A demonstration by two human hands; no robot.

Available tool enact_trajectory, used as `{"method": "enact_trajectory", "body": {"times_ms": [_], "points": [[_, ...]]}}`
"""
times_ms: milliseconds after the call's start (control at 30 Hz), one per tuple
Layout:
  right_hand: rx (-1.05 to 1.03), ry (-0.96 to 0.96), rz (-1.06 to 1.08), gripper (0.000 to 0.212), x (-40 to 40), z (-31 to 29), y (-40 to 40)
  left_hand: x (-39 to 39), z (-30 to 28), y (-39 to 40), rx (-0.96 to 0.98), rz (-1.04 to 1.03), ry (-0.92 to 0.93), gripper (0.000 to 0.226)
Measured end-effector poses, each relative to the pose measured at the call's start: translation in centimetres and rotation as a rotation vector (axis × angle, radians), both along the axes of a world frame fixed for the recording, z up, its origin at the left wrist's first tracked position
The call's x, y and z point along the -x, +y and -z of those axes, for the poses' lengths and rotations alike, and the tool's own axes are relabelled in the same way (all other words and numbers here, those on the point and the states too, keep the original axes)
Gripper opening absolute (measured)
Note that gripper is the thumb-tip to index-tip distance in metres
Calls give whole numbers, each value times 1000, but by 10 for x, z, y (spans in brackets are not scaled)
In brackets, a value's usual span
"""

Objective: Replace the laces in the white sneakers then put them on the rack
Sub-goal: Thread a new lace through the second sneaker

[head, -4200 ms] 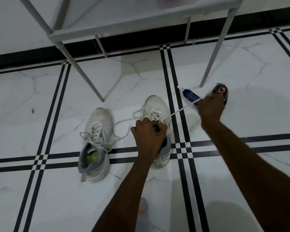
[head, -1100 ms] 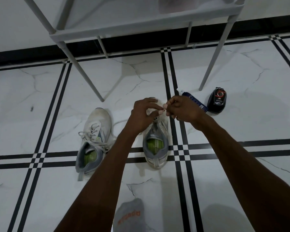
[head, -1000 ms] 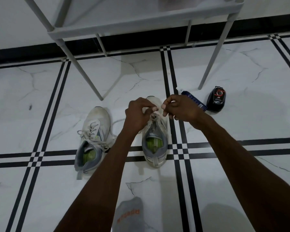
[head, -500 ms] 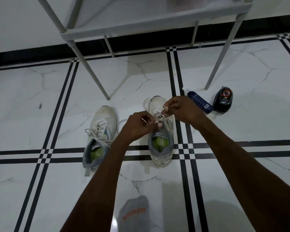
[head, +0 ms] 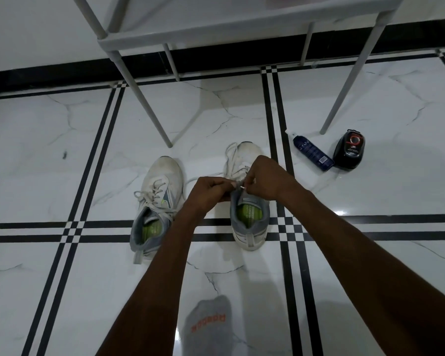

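Two white sneakers with grey collars and green insoles stand on the floor, toes pointing away from me. The left sneaker (head: 157, 201) is laced, its ends hanging loose. Over the tongue of the right sneaker (head: 249, 222), my left hand (head: 211, 190) and my right hand (head: 263, 179) meet, each pinching the white lace (head: 233, 156) near the upper eyelets. A slack loop of that lace lies over the toe. The grey rack (head: 216, 34) stands just beyond the shoes.
A dark blue spray bottle (head: 312, 152) lies on the tiles to the right, next to a black shoe-polish container (head: 350, 150). A rack leg (head: 149, 109) comes down close to the left sneaker. My grey-socked foot (head: 208, 327) is at the bottom edge.
The long pull of the lace out to the right has ended. Both hands have come together over the right sneaker and moved slightly toward its tongue, still working the lace.
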State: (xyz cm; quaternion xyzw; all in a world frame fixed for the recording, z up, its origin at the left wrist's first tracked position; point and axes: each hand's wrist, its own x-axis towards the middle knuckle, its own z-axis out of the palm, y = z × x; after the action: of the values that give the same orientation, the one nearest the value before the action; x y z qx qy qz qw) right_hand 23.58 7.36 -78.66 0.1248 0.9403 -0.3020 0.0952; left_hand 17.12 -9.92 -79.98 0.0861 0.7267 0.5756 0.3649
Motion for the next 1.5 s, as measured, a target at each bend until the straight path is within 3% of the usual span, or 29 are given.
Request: {"method": "enact_trajectory", "body": {"times_ms": [500, 600, 733, 800, 867, 1000, 1133, 1167, 1233, 1300, 1333, 1400, 1500], "points": [[11, -36, 140, 23, 6, 21, -3, 5, 6, 3, 88, 87, 167, 23], [62, 37, 236, 15, 2, 23, -8, 3, 10, 5, 102, 65, 231, 13], [183, 139, 344, 2, -10, 8, -9, -5, 13, 11, 90, -45, 192, 18], [221, 163, 391, 9, -14, -1, -3, -5, 15, 15, 132, -43, 222, 17], [232, 40, 374, 16, -13, -7, 3, -6, 17, 19, 181, -44, 259, 17], [200, -213, 383, 61, -6, -2, -3, -8, 16, 20, 190, -58, 267, 21], [256, -167, 507, 45, -9, -3, -14, -6, 18, 16, 198, 8, 276, 22], [270, -154, 539, 38, -10, -6, -14, -3, 17, 13, 205, -47, 298, 22], [281, -163, 541, 29, -11, -6, -12, 12, 12, 1, 239, -388, 376, 22], [304, -173, 515, 29, -11, -3, -10, 35, -1, -20, 301, -810, 611, 19], [324, -174, 497, 31, -12, -1, -9, 41, -8, -29, 330, -902, 753, 17], [342, -165, 463, 31, -12, -1, -8, 46, -14, -36, 365, -819, 928, 20], [345, -171, 441, 26, -12, -5, -7, 30, -6, -17, 267, -277, 886, 30]]}}
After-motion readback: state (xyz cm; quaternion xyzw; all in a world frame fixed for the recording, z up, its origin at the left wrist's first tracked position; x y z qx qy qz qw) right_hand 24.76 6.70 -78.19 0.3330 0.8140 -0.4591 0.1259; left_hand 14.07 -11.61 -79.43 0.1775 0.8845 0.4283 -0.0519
